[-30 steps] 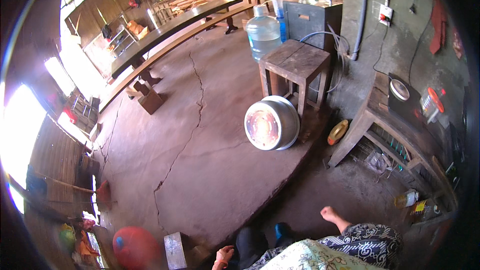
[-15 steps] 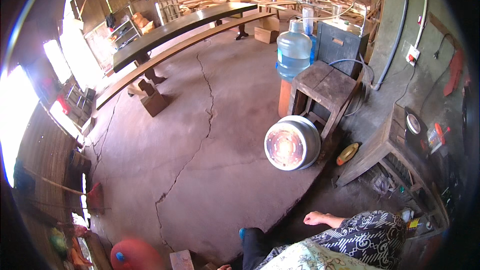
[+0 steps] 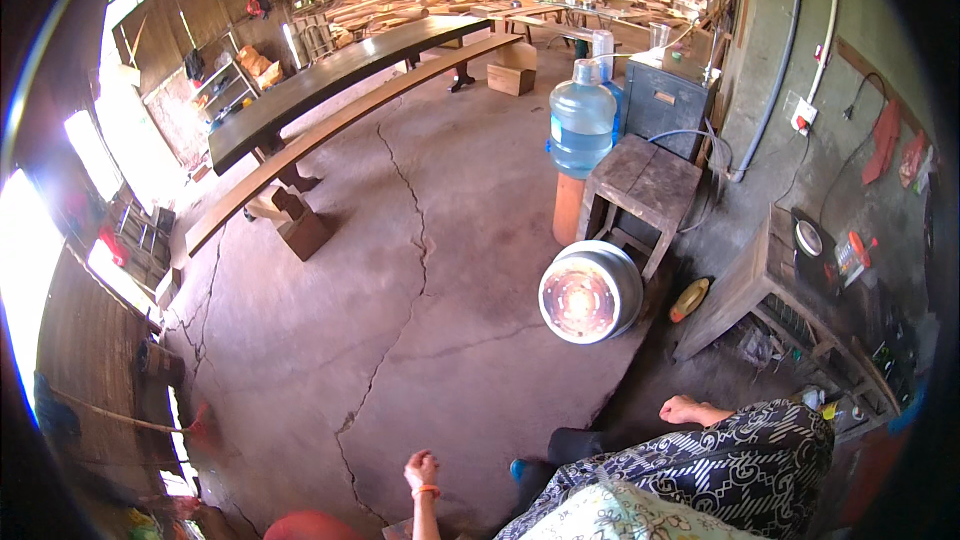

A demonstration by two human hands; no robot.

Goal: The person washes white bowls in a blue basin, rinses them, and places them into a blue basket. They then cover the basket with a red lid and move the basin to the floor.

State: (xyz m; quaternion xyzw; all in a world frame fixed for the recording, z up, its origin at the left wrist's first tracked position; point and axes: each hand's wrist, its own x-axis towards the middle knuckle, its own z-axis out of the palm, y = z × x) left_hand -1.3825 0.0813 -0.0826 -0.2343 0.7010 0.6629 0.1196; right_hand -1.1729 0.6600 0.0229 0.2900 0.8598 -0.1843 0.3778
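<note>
My left hand (image 3: 422, 468), with an orange band on its wrist, is over the floor near the lower edge. Its fingers are curled, with nothing visible in them. My right hand (image 3: 682, 410) is at the lower right, beside patterned black-and-white cloth (image 3: 740, 455). It looks loosely closed, and I see nothing held. Ahead of it, a round silvery metal vessel (image 3: 592, 292) with a bright, glaring face stands by a wooden stool (image 3: 645, 180). Neither hand touches anything that I can make out. A blue-tipped shoe (image 3: 518, 470) shows between my hands.
A long dark table (image 3: 330, 80) and a bench (image 3: 350, 140) run across the cracked floor. A blue water bottle (image 3: 582, 125) stands by a dark cabinet (image 3: 665, 100). At right is a wooden table (image 3: 750, 280), with a yellow object (image 3: 690, 298) beside it. A red rounded thing (image 3: 310, 527) sits lower left.
My left hand has come up into view from the lower edge. My right hand has moved right and slightly up. The view has shifted, and the red rounded thing sits lower.
</note>
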